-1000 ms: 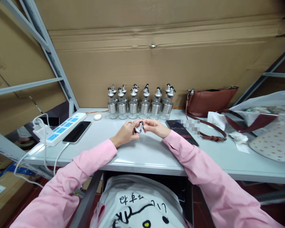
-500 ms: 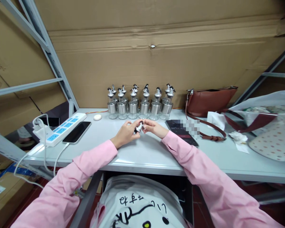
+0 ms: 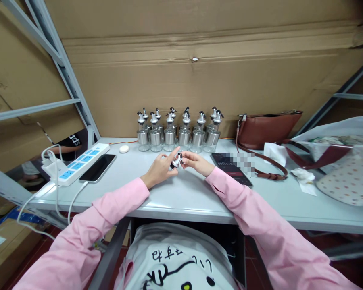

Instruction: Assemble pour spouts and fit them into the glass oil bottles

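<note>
Between my hands, above the table, is a silver and black pourer spout (image 3: 176, 162), like those on the bottles behind. My left hand (image 3: 160, 168) is closed on its base, with the index finger stretched up along it. The fingers of my right hand (image 3: 195, 162) pinch its black tip end; they partly hide it. Beyond my hands stand several glass oil bottles (image 3: 169, 137) with steel sleeves and pourer spouts, in two rows against the cardboard.
On the left lie a white power strip (image 3: 84, 165), a phone (image 3: 98, 168) and a small white round object (image 3: 124, 149). To the right are a dark phone (image 3: 232, 170), a brown bag (image 3: 266, 128), crumpled tissue (image 3: 303, 175) and a dotted bag (image 3: 347, 181). Cardboard (image 3: 193, 84) rises behind.
My left index finger has lifted and straightened over the pourer spout. Both hands otherwise stay in place. At the far left, a person's dark lettered sleeve has come into view behind the frame.
</note>
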`<state>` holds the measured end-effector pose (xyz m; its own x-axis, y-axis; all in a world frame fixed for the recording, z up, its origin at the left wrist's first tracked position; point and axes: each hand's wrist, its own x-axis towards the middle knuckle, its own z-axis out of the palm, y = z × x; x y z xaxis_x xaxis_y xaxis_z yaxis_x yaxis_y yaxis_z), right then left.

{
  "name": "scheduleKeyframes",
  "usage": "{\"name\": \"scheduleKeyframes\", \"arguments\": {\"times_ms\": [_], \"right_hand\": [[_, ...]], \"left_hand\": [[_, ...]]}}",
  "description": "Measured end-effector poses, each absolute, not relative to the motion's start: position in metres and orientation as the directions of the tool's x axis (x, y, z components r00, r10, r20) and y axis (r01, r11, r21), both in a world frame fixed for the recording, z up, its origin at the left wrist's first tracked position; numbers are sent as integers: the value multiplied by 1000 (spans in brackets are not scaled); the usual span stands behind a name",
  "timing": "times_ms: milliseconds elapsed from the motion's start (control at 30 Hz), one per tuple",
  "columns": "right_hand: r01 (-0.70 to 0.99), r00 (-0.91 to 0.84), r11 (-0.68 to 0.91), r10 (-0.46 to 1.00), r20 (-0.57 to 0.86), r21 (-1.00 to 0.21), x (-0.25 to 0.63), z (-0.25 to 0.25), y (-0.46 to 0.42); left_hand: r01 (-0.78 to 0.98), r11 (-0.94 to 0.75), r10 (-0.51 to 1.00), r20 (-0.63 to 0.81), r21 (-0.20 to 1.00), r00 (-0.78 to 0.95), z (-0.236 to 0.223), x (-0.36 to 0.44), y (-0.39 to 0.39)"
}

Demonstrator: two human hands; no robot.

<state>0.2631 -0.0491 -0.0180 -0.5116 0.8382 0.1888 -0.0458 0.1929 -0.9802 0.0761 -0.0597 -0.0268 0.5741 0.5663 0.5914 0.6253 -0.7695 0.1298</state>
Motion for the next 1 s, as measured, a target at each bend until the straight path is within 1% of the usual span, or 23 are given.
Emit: {"name": "scheduleKeyframes", "arguments": {"times_ms": [133, 300, 367, 533, 833, 1000], "right_hand": [[-47, -502, 193, 844, 190, -980, 261, -17, -51], [-100, -499, 151, 848, 181, -983, 259, -18, -51], [-119, -494, 142, 850, 183, -983, 257, -20, -51], [-171, -477, 123, 858, 191, -978, 253, -23, -50], [-194, -451, 134, 867, 210, -972, 250, -25, -50], [-159, -467, 167, 855, 223, -973, 250, -24, -52]], "left_hand": [[650, -748, 577, 614, 134, 538, -27, 77, -61], [653, -746, 571, 635, 135, 521, -27, 78, -62], [646, -744, 579, 644, 167, 500, -27, 79, -63], [626, -718, 646, 626, 303, 437, -25, 81, -67], [623, -674, 713, 573, 398, 404, -25, 82, -69], [604, -686, 704, 580, 405, 411, -25, 82, -70]]}}
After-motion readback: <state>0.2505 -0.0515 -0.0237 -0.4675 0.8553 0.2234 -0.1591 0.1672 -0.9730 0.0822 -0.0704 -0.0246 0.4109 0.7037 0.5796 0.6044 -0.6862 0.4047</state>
